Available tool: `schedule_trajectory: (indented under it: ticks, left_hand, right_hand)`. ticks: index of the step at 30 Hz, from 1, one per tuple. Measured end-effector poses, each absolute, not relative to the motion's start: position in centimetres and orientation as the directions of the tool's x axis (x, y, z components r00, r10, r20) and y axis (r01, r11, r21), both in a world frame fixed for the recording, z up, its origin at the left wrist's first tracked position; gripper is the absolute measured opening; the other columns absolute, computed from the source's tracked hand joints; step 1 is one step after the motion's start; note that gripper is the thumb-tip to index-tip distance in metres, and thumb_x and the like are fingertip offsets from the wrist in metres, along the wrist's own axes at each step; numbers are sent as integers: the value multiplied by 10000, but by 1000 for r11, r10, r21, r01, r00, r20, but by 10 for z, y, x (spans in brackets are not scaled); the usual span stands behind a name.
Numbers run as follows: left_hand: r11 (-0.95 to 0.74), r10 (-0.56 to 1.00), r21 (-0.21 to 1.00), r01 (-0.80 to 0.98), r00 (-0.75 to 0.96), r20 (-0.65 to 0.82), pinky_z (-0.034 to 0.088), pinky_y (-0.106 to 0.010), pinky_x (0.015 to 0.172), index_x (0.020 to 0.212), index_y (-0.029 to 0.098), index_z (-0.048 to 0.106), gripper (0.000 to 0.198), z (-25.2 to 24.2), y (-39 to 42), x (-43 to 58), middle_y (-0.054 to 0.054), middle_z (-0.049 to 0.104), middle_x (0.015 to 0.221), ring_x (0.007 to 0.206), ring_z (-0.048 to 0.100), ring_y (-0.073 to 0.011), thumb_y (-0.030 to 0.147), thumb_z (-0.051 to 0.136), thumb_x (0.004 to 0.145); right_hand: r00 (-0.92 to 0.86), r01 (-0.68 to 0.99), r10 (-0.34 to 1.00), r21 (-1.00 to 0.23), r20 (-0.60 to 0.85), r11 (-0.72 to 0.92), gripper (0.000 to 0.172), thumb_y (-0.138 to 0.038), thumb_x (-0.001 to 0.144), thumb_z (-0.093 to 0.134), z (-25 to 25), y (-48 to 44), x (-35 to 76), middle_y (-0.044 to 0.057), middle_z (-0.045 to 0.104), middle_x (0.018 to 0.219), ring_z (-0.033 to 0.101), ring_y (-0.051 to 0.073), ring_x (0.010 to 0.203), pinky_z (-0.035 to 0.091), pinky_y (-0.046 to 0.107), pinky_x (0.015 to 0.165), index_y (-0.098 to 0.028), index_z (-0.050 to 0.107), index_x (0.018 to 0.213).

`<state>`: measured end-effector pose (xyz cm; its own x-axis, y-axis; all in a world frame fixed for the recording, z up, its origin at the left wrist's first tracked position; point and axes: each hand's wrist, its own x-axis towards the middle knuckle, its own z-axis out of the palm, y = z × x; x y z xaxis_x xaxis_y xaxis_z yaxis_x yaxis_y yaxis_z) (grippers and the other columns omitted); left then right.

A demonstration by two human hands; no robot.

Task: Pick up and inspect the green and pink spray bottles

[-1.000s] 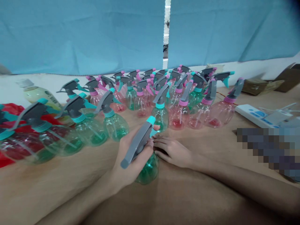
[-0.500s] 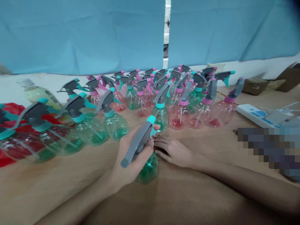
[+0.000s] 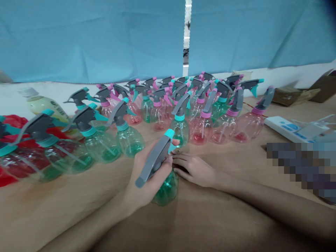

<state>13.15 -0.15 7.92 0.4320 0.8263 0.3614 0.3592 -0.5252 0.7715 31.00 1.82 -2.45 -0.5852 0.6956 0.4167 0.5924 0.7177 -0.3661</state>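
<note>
A green spray bottle [image 3: 165, 187] with a grey trigger head and teal nozzle stands on the wooden table [image 3: 78, 196] in the near middle. My left hand [image 3: 145, 175] is wrapped round its neck under the trigger head. Lying flat on the table just right of the bottle, my right hand [image 3: 193, 168] has its fingers stretched toward the bottle's neck and touching it. Behind stand several more spray bottles: green ones [image 3: 128, 134] at the left, pink ones [image 3: 245, 120] at the back and right.
A red bag [image 3: 12, 124] and a drink bottle [image 3: 42, 103] lie at the far left. At the right sit a white power strip [image 3: 285, 127] and brown cardboard boxes [image 3: 324, 85]. A blue curtain [image 3: 105, 38] hangs behind the table.
</note>
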Motion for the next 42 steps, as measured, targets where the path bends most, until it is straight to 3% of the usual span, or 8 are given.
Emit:
schedule_trajectory:
  ticks: [16, 20, 25, 33, 40, 42]
  left_hand:
    - [-477, 847, 802, 359, 431, 311, 473, -264, 643, 1126, 242, 557, 358, 82, -3, 131, 31, 544, 712, 644, 538, -135, 157, 479, 787]
    - [-449, 843, 834, 319, 461, 277, 499, -286, 721, 1087, 254, 599, 394, 84, -2, 131, 18, 627, 817, 713, 592, -153, 108, 485, 739]
    - [-515, 791, 817, 261, 512, 335, 491, -312, 831, 1037, 275, 631, 410, 84, 0, 127, 7, 667, 1017, 899, 622, -189, 84, 485, 705]
    - [-550, 774, 795, 255, 513, 371, 500, -343, 752, 788, 223, 635, 217, 91, 1, 131, -17, 671, 850, 770, 613, -186, 112, 480, 683]
    - [-530, 795, 790, 309, 505, 336, 516, -330, 771, 926, 268, 628, 339, 86, 0, 127, -6, 662, 842, 847, 624, -205, 93, 471, 682]
    - [-522, 804, 789, 325, 495, 329, 518, -300, 721, 968, 266, 624, 354, 86, -1, 127, 2, 651, 830, 784, 622, -183, 100, 479, 692]
  right_hand:
    - [-581, 599, 702, -367, 412, 712, 339, -288, 916, 454, -25, 18, 310, 110, 598, 1221, 488, 218, 1205, 385, 401, 1032, -139, 551, 1205]
    - [-580, 595, 706, -381, 406, 708, 330, -289, 923, 441, -25, 17, 310, 101, 597, 1222, 507, 216, 1184, 421, 405, 996, -160, 548, 1208]
    - [-572, 601, 699, -360, 429, 713, 316, -296, 931, 424, -24, 17, 310, 100, 623, 1174, 528, 220, 1161, 449, 410, 961, -163, 559, 1183]
    - [-575, 608, 704, -357, 418, 709, 277, -273, 913, 460, -22, 16, 310, 129, 603, 1195, 496, 236, 1195, 457, 415, 950, -141, 576, 1127]
    - [-570, 606, 707, -367, 418, 706, 318, -292, 927, 433, -22, 16, 309, 102, 633, 1160, 532, 214, 1155, 446, 396, 968, -138, 564, 1173]
    - [-572, 603, 706, -369, 418, 708, 323, -300, 928, 432, -22, 16, 309, 95, 625, 1177, 530, 211, 1157, 447, 394, 968, -146, 562, 1180]
